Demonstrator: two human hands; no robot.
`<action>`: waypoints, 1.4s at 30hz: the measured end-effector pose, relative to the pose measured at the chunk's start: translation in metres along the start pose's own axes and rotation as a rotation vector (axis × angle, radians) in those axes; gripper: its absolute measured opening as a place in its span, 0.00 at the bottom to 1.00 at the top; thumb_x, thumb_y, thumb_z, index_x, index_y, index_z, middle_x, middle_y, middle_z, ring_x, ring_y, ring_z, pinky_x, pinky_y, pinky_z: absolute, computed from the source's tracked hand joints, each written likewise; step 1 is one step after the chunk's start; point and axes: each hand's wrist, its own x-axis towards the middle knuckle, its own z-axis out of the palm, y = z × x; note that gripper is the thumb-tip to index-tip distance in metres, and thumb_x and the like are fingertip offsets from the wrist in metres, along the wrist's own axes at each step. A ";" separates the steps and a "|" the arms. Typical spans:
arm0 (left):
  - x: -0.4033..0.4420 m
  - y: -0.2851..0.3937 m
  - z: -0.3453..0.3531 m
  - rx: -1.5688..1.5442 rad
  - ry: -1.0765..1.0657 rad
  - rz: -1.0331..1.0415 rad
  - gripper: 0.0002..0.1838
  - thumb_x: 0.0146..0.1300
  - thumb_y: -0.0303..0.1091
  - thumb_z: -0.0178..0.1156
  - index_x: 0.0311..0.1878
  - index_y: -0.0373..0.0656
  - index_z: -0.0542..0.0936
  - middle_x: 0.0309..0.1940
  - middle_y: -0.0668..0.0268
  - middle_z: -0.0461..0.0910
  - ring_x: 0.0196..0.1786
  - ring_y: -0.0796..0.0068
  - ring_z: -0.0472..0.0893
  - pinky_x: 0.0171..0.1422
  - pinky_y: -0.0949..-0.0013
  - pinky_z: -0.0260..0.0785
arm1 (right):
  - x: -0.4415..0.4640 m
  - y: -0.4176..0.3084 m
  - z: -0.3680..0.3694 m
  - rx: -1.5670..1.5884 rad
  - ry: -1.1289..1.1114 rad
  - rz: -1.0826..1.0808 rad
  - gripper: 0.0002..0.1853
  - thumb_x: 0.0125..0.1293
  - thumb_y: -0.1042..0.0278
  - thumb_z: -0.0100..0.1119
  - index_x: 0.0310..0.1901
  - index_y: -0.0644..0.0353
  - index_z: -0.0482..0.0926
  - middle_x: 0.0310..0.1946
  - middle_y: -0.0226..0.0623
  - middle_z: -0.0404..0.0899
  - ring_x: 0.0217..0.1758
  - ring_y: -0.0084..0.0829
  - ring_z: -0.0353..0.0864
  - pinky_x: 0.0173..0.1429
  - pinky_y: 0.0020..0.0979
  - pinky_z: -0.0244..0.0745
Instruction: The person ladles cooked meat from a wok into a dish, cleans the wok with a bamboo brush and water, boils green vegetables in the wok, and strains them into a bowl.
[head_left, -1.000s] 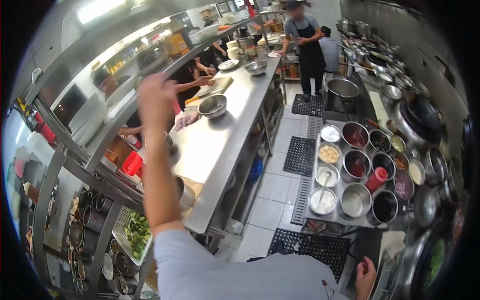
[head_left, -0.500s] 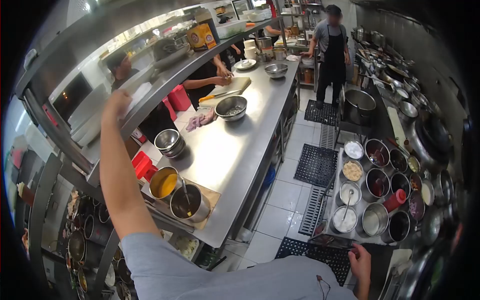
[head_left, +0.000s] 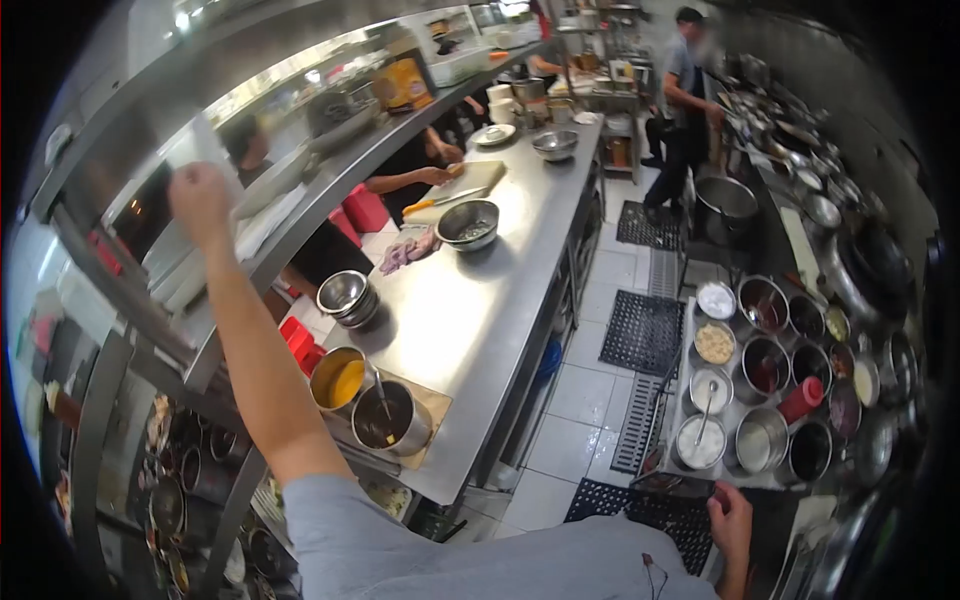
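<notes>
My left hand (head_left: 200, 205) is raised over the steel shelf (head_left: 330, 208) on the left. Its fingers are curled in and slightly blurred, and whatever they may hold is hidden. Just right of it, a white sheet or cloth (head_left: 272, 218) lies on the shelf beside stacked pale dishes (head_left: 270, 180). Low on the right, my right hand (head_left: 732, 520) hangs with loosely curled fingers and nothing visible in them. It is nearest the tray of sauce pots, by a pot of white powder (head_left: 701, 441) with a spoon in it.
Below the shelf, a steel counter (head_left: 425, 330) carries nested bowls (head_left: 347, 297), a pot of yellow liquid (head_left: 340, 380), a pot of dark sauce (head_left: 392, 425) and a larger bowl (head_left: 467, 226). A co-worker (head_left: 685, 110) stands beyond the black floor mats (head_left: 642, 331). Another person's hands work near a cutting board (head_left: 478, 180).
My left hand has moved left and up, away from the white sheet or cloth, which now lies lower on the shelf. The co-worker at the back has turned toward the stoves. My right hand stays low.
</notes>
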 end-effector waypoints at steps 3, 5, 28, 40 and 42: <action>-0.028 0.009 -0.039 -0.328 0.024 0.701 0.16 0.71 0.36 0.57 0.52 0.32 0.82 0.45 0.53 0.83 0.46 0.57 0.82 0.56 0.63 0.74 | 0.001 0.024 0.001 0.079 0.090 -0.031 0.18 0.63 0.70 0.67 0.53 0.65 0.81 0.40 0.45 0.85 0.41 0.36 0.85 0.48 0.34 0.79; -0.123 0.108 -0.088 -0.812 -0.282 0.293 0.18 0.71 0.35 0.56 0.57 0.32 0.78 0.56 0.48 0.78 0.55 0.52 0.80 0.60 0.54 0.75 | 0.014 -0.021 -0.018 0.208 0.096 -0.073 0.22 0.64 0.69 0.68 0.59 0.64 0.79 0.48 0.43 0.81 0.45 0.35 0.84 0.50 0.32 0.79; -0.762 0.707 -0.243 -1.154 -1.934 0.626 0.34 0.62 0.38 0.66 0.67 0.28 0.70 0.62 0.38 0.75 0.59 0.42 0.80 0.65 0.56 0.71 | 0.133 0.376 -0.315 -0.480 0.733 0.382 0.15 0.70 0.58 0.53 0.44 0.62 0.80 0.47 0.56 0.79 0.51 0.53 0.81 0.53 0.53 0.74; -0.754 0.746 -0.226 -1.219 -2.002 0.211 0.26 0.62 0.39 0.65 0.59 0.31 0.80 0.36 0.49 0.84 0.39 0.60 0.84 0.48 0.61 0.74 | 0.059 0.348 -0.300 -0.175 0.449 0.121 0.13 0.61 0.77 0.57 0.47 0.61 0.84 0.46 0.48 0.84 0.48 0.48 0.84 0.54 0.43 0.78; -0.753 0.755 -0.216 -1.176 -2.025 0.162 0.25 0.62 0.38 0.65 0.58 0.30 0.79 0.33 0.50 0.84 0.36 0.64 0.83 0.46 0.63 0.74 | 0.079 0.357 -0.282 -0.215 0.507 0.009 0.11 0.61 0.77 0.58 0.43 0.62 0.85 0.42 0.47 0.85 0.46 0.47 0.85 0.51 0.41 0.80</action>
